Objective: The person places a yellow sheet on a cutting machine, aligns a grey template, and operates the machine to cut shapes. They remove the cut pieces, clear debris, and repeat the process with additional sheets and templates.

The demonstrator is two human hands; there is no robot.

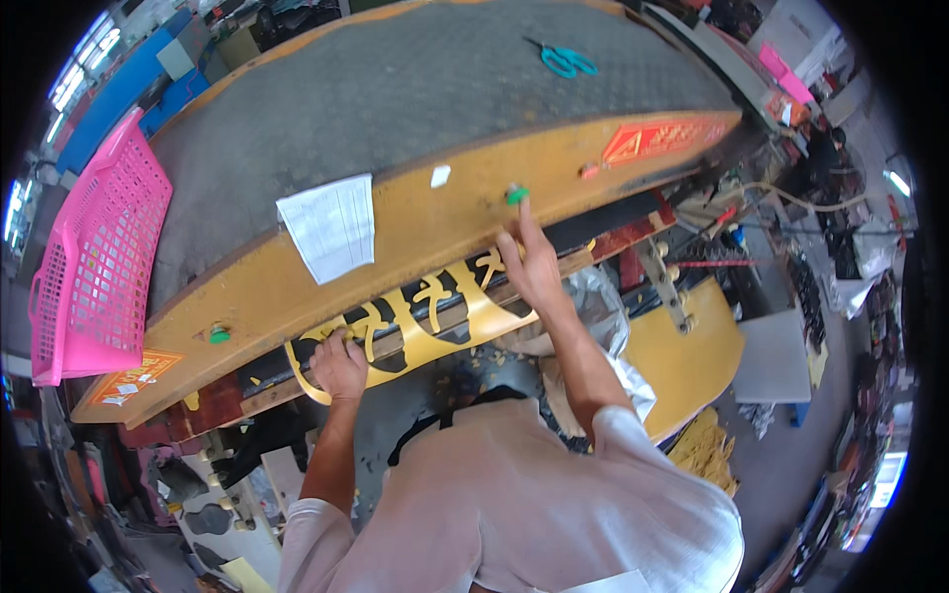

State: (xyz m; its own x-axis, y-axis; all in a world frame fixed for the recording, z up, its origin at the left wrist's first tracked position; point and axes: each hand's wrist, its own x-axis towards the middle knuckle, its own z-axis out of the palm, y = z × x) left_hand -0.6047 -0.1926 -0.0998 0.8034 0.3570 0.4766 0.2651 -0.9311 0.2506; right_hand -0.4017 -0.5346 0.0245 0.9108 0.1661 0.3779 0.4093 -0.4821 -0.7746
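My right hand (534, 265) reaches up to the front of a wide press beam (425, 222). Its index finger is stretched out to a green push button (517, 195) and seems to touch it, with the thumb apart. Below the beam lies a yellow sheet (445, 346) with large shaped cutouts, partly hidden under the beam. At the sheet's left end is my left hand (339, 368), its fingers curled over a small yellowish piece I cannot make out. A second green button (219, 334) sits further left on the beam, away from both hands.
Teal-handled scissors (567, 61) and a pink basket (104, 257) rest on the machine's dark top. A paper sheet (331, 227) hangs on the beam. To the right are clear plastic (601, 306), a larger yellow sheet (682, 356) and yellow scraps (706, 450).
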